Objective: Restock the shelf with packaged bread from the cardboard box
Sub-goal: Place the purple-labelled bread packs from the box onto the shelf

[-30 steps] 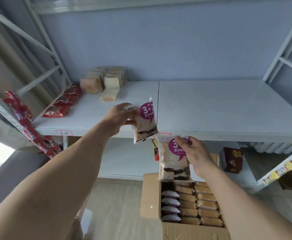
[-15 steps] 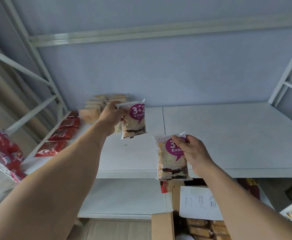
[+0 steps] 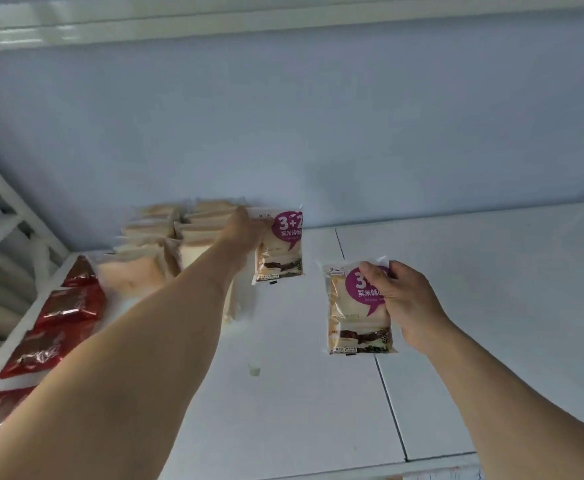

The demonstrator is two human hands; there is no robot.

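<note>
Compared with a second ago, both hands are now well over the shelf (image 3: 474,306) instead of above the cardboard box, which is no more in view; the view itself is raised and shows only the white shelf board and the wall. This means the carrying part is finished and the placing can begin. The left hand (image 3: 245,230) is stretched far toward the back edge of the shelf, its fingers closed on the side of one bread packet (image 3: 280,247), which it holds upright just beside the stacked bread (image 3: 166,244) at the back left corner. The right hand (image 3: 401,299) is nearer to the front edge, about the middle of the shelf, and pinches a second bread packet (image 3: 356,313) by its upper right part, so it hangs upright. The red packets (image 3: 65,306) lie along the left edge.
</note>
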